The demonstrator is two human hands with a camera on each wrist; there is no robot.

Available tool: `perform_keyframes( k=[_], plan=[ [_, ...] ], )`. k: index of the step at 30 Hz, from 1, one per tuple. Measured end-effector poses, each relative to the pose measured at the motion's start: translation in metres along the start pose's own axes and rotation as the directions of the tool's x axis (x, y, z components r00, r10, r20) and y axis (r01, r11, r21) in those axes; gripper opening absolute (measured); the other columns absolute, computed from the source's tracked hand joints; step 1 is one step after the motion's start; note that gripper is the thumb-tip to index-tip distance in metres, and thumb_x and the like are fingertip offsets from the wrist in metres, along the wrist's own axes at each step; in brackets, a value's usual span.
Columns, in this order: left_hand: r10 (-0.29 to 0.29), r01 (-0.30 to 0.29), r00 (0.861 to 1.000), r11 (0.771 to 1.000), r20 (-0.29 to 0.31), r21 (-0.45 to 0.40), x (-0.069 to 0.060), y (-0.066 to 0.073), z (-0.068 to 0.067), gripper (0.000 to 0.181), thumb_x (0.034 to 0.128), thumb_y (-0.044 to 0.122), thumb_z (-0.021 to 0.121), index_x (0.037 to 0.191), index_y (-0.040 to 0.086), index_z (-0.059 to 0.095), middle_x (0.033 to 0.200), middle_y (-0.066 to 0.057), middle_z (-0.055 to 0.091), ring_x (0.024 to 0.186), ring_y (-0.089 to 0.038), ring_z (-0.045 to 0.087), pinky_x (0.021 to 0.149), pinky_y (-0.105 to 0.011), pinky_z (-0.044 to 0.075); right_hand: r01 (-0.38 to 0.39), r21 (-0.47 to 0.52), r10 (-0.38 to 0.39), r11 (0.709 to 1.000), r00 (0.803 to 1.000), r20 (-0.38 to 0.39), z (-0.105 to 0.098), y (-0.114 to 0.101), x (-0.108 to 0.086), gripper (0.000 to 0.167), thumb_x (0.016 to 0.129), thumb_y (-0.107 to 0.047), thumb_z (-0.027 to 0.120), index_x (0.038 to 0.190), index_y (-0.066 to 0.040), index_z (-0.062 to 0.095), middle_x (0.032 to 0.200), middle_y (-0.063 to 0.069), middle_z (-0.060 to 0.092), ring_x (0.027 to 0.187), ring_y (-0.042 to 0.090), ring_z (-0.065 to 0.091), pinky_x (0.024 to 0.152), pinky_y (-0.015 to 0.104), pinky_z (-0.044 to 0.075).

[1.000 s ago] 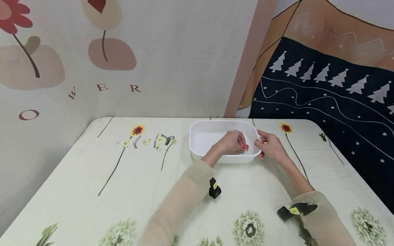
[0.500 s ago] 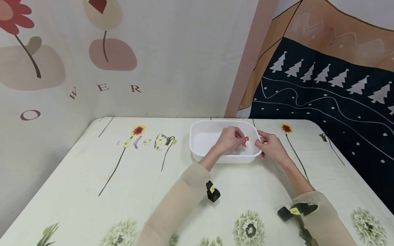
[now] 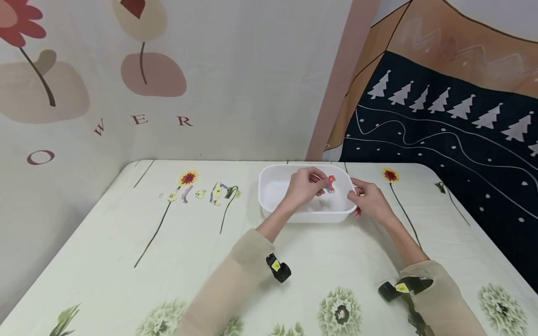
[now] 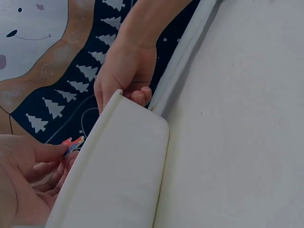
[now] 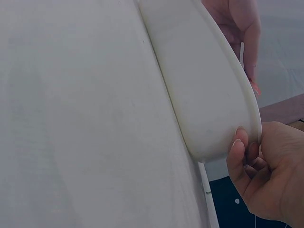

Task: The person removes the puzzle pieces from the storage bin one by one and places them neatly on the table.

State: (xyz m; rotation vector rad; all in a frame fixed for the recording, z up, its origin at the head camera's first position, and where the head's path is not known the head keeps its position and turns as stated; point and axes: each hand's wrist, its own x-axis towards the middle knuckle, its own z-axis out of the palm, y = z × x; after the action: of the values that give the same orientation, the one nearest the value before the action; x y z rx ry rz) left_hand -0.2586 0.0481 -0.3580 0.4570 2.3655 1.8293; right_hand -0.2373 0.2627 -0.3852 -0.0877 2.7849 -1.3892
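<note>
Progress, in my judgement: partway. One red-and-blue piece (image 3: 331,183) is off the surface, pinched between the left hand's (image 3: 306,184) thumb and fingers, and not yet set down. To the left of that hand, on the table (image 3: 361,261), a purple piece (image 3: 186,195), a small yellow piece (image 3: 201,193) and a blue-and-yellow piece (image 3: 216,192) lie spaced apart in a loose row. Containers: one white tub (image 3: 311,218), upright, beneath the left hand and against the right. The right hand (image 3: 371,198) grips its rim at the end, fingers curled. The pinched piece is over the tub. Below the left hand I note a faint mark inside; whether anything else remains there, I cannot tell.
</note>
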Motion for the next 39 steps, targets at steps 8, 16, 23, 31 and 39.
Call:
perform_keyframes(
  k=[8, 16, 23, 31, 39],
  plan=[
    [0.01, -0.011, 1.0, 0.997, -0.022, -0.073, -0.012, -0.002, -0.029, 0.011, 0.0956, 0.009, 0.07, 0.103, 0.0, 0.071, 0.088, -0.009, 0.071, 0.071, -0.017, 0.068, 0.073, -0.028, 0.058, 0.017, 0.016, -0.017, 1.0, 1.0, -0.005, 0.001, 0.002, 0.002, 0.061, 0.093, -0.005, 0.05, 0.151, 0.008, 0.036, 0.081, 0.019, 0.058, 0.049, 0.019, 0.06, 0.048, 0.029, 0.053],
    [-0.005, 0.0, 1.0, 0.984, -0.026, -0.18, -0.026, -0.007, -0.066, 0.012, 0.0965, 0.003, 0.067, 0.106, -0.005, 0.07, 0.097, -0.015, 0.073, 0.081, -0.025, 0.07, 0.077, -0.03, 0.059, 0.014, 0.005, -0.014, 1.0, 1.0, -0.004, 0.001, 0.0, 0.001, 0.061, 0.094, -0.006, 0.051, 0.151, 0.007, 0.036, 0.082, 0.018, 0.059, 0.049, 0.019, 0.059, 0.048, 0.029, 0.053],
    [-0.01, 0.0, 0.999, 0.98, -0.047, -0.199, -0.039, -0.014, -0.096, 0.015, 0.0966, 0.003, 0.066, 0.108, -0.006, 0.068, 0.1, -0.016, 0.071, 0.079, -0.017, 0.069, 0.081, -0.033, 0.058, 0.012, 0.007, -0.012, 1.0, 1.0, -0.004, 0.001, 0.0, 0.001, 0.061, 0.093, -0.006, 0.05, 0.151, 0.007, 0.036, 0.08, 0.015, 0.059, 0.049, 0.019, 0.06, 0.049, 0.029, 0.053],
    [-0.039, 0.025, 0.995, 0.989, -0.095, -0.149, -0.053, -0.026, -0.128, 0.021, 0.0988, 0.01, 0.066, 0.115, -0.004, 0.066, 0.105, -0.016, 0.068, 0.084, -0.02, 0.069, 0.085, -0.032, 0.057, -0.002, 0.008, 0.002, 1.0, 1.0, -0.009, 0.002, -0.001, 0.0, 0.061, 0.094, -0.006, 0.051, 0.152, 0.007, 0.036, 0.079, 0.014, 0.057, 0.05, 0.019, 0.06, 0.049, 0.029, 0.054],
    [-0.074, 0.058, 0.99, 0.99, -0.123, -0.129, -0.067, -0.038, -0.153, 0.031, 0.0976, 0.016, 0.069, 0.12, -0.005, 0.064, 0.11, -0.019, 0.067, 0.086, -0.02, 0.068, 0.086, -0.031, 0.057, 0.0, 0.01, 0.0, 1.0, 1.0, -0.01, 0.001, -0.001, 0.0, 0.062, 0.093, -0.007, 0.05, 0.151, 0.007, 0.036, 0.078, 0.013, 0.056, 0.049, 0.019, 0.06, 0.05, 0.028, 0.054]
  ],
)
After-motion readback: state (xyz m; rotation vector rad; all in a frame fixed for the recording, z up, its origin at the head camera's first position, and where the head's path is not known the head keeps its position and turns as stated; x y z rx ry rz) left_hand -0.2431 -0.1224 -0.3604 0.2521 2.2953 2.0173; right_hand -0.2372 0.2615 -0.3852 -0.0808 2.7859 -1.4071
